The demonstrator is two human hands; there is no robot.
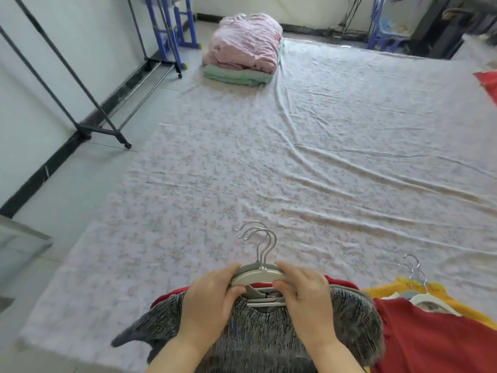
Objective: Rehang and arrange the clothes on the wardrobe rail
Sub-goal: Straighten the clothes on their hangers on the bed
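Observation:
A stack of grey hangers (259, 274) with three metal hooks lies at the near edge of the floral sheet (322, 157). My left hand (208, 300) and my right hand (304, 297) each grip the hangers' shoulders from either side. A grey marled sweater (263, 337) hangs from them, on top of a red garment (430, 340). To the right lie more hangers (415, 275) with a yellow-edged garment (457, 305). The dark metal clothes rail (67, 76) stands at the left by the wall, with no clothes visible on it.
A folded pink quilt on a green blanket (243, 49) sits at the far end of the sheet. Blue metal frames (172, 25) stand at the back left and back right. Red fabric (488, 84) shows at the right edge. Grey tiled floor runs along the left.

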